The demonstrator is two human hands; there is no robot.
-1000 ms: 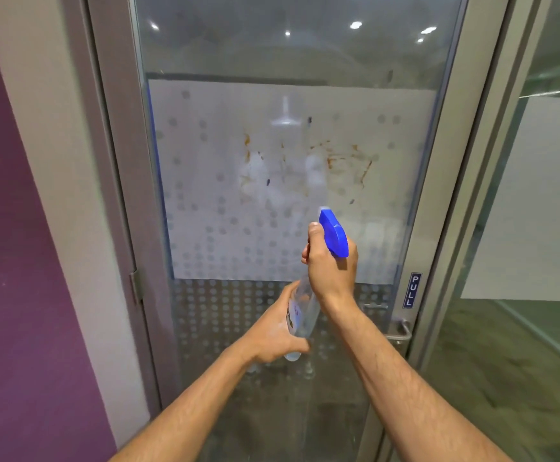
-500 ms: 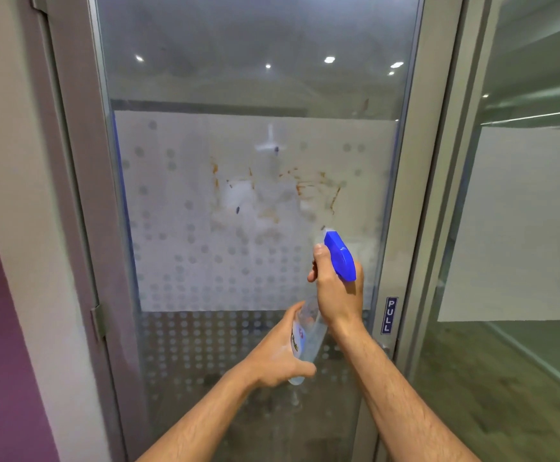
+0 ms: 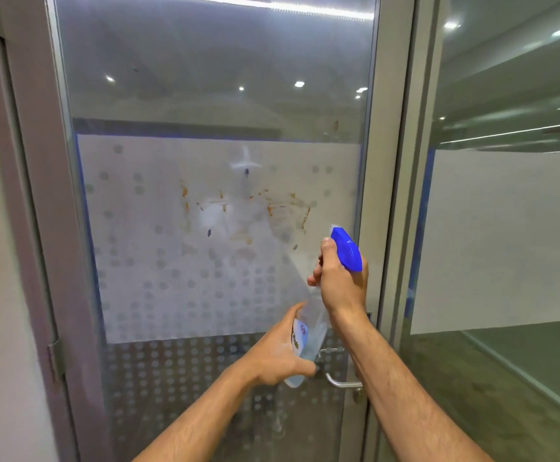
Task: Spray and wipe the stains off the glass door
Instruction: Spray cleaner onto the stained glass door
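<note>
Right hand grips spray bottle at its blue head; left hand clasps the base; stains on glass door sit up-left, clear of frame edges; bottle label unreadable.

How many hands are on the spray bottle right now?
2. The right hand grips the neck under the blue spray head; the left hand cups the clear spray bottle near its base, in front of the glass door.
</note>
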